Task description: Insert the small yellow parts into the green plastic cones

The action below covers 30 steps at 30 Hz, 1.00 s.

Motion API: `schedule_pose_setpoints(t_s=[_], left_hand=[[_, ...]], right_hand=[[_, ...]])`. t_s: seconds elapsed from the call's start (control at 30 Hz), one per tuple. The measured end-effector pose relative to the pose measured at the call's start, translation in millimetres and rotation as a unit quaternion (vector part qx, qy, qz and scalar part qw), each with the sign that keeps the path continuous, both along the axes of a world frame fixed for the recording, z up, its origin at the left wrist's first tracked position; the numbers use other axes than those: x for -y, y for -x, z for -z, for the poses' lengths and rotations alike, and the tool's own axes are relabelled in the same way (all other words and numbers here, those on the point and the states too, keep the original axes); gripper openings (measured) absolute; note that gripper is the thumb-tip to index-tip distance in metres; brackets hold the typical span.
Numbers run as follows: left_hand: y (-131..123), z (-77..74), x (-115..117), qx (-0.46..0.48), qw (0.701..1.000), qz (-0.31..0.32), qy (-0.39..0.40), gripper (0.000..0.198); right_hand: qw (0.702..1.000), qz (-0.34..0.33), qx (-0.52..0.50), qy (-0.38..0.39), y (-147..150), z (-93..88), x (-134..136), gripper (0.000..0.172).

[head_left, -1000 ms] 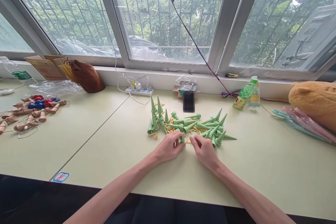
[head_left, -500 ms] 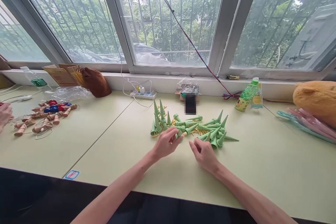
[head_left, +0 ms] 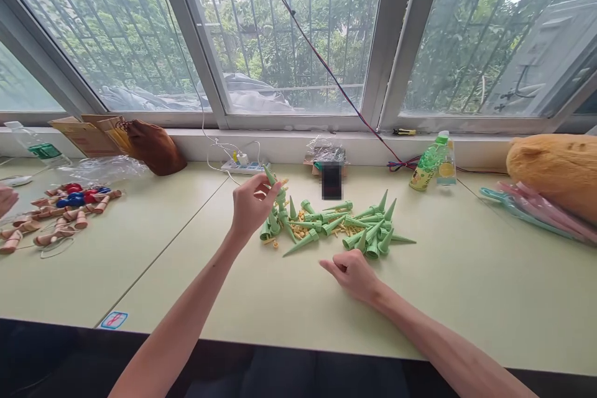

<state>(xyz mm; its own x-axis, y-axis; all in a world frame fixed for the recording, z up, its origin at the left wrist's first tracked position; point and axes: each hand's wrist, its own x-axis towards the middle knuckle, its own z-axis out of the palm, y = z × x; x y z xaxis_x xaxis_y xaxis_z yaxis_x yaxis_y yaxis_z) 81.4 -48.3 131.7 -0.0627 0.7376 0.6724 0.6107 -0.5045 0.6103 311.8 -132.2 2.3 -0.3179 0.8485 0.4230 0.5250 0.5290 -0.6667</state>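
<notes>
My left hand [head_left: 252,204] is raised at the left end of the pile, its fingertips closed on a green plastic plant-watering spike [head_left: 270,176] that points upward. Just below stand stacked green spikes [head_left: 275,224] with yellow pegs sticking out, partly hidden by this hand. My right hand [head_left: 354,273] rests on the table in front of the pile, fingers curled; whatever it may hold is hidden. Behind it, more green spikes [head_left: 373,236] lie heaped at different angles. Small yellow pegs [head_left: 301,232] are scattered among them. One loose spike [head_left: 303,242] lies flat at the front.
At the left, wooden toys with red and blue balls [head_left: 77,199] lie near another person's hand [head_left: 7,200]. Along the back are a brown pouch [head_left: 156,149], a power strip [head_left: 245,166], and a green-labelled bottle [head_left: 429,161]. A plush toy [head_left: 555,165] sits at the right.
My left hand has moved left and up from the middle of the pile to above the stacked spikes. My right hand stays almost in place. The view has shifted slightly.
</notes>
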Motion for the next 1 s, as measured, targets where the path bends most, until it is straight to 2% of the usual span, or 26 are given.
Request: schedule_pose_setpoints(t_s=[0.1,0.2,0.33,0.4,0.53,0.63,0.8,1.0], left_hand=[[7.7,7.4,2.8,-0.001,0.999,-0.032,0.007,0.021],[20.5,17.4,1.8,-0.011,0.995,-0.097,-0.001,0.024],[41.2,38.5,-7.3,-0.043,0.986,-0.16,0.023,0.023],[50.1,51.0,-13.3,-0.061,0.982,-0.173,0.048,0.023],[59.2,71.8,-21.4,-0.076,0.975,-0.144,0.152,0.025],[59.0,79.9,-21.9,-0.07,0.967,-0.113,0.218,0.026],[57.0,83.7,-18.8,-0.065,0.964,-0.094,0.242,0.028],[58.5,84.8,-16.7,-0.083,0.961,-0.104,0.243,0.031]], right_hand=[[1.0,-0.005,0.002,0.002,0.6,-1.1,0.8,0.057],[1.0,-0.009,0.001,0.004,1.1,-3.4,1.9,0.056],[1.0,-0.011,-0.001,0.003,1.5,-4.4,2.4,0.056],[1.0,-0.01,-0.003,0.005,1.4,-3.4,2.2,0.056],[1.0,-0.009,-0.005,0.016,0.9,-1.4,2.0,0.056],[1.0,-0.012,-0.005,0.025,0.5,-1.1,2.3,0.054],[0.999,-0.015,-0.003,0.029,-0.4,-1.6,2.9,0.053],[0.999,-0.015,-0.004,0.029,-1.0,-2.0,3.4,0.052]])
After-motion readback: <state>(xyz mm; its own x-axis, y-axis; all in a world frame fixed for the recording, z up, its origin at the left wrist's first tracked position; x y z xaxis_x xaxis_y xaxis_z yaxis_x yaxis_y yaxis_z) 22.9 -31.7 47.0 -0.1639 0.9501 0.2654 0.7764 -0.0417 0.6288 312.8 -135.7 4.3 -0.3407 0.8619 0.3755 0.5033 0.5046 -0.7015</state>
